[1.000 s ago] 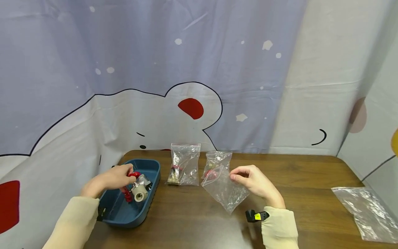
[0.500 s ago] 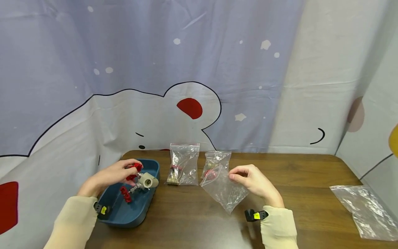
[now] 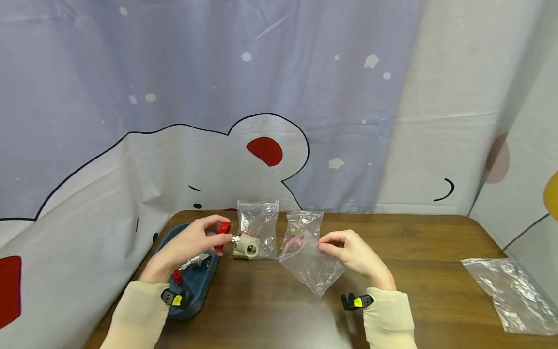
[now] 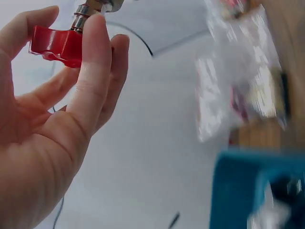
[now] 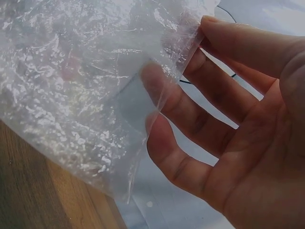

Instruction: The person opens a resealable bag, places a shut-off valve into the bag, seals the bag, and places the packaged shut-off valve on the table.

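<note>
My left hand (image 3: 192,245) grips a valve by its red handle (image 4: 57,45), between thumb and fingers. The valve's beige body (image 3: 247,245) points right, in front of a filled bag in the head view. In the left wrist view its metal stem (image 4: 81,16) runs out of the top edge. With thumb and index finger, my right hand (image 3: 357,254) pinches the edge of a clear zip bag (image 3: 315,271). That bag hangs with its mouth to the upper left, and no part shows inside it. In the right wrist view the crinkled plastic (image 5: 95,86) overlaps some fingertips.
A blue bin (image 3: 205,283) under my left forearm holds another valve with a red handle (image 3: 178,277). Two filled zip bags, the left one (image 3: 267,228) and the right one (image 3: 307,220), stand at the back of the wooden table (image 3: 261,315). A flat clear bag (image 3: 514,295) lies far right.
My left hand has lifted the valve out of the blue bin and carried it right, toward the bag. The right hand has kept its pinch on the bag, nearly still.
</note>
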Available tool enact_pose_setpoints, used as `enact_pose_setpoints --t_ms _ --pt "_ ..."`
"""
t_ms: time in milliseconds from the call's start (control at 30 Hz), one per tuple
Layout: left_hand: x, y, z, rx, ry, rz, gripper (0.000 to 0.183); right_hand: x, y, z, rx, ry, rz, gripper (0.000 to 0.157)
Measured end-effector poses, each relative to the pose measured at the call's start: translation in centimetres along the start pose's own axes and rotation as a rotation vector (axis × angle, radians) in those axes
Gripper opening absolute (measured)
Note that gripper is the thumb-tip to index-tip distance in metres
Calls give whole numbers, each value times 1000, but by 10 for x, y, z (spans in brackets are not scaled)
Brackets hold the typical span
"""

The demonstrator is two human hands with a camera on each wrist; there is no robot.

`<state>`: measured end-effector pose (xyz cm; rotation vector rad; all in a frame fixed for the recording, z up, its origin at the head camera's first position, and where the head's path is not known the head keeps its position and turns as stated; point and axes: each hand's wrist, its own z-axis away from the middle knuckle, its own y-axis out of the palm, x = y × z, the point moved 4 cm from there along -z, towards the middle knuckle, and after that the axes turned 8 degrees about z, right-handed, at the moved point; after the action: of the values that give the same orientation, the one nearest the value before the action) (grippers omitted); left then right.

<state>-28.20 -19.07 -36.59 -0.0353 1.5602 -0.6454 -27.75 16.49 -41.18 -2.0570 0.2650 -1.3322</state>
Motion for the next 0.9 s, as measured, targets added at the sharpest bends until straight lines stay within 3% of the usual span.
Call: enact_pose_setpoints --t_ms 267,500,733,900 --pt "-21 34 -14 -19 225 41 50 0 3 -1 11 4 -25 12" --pt "-29 57 -22 11 418 84 52 0 1 0 1 -11 -49 10" --pt "-34 73 -22 -100 544 -21 51 -1 0 2 12 -26 -86 11" --pt "-36 82 -21 -132 610 -75 51 -5 -2 3 -2 -27 -106 13"
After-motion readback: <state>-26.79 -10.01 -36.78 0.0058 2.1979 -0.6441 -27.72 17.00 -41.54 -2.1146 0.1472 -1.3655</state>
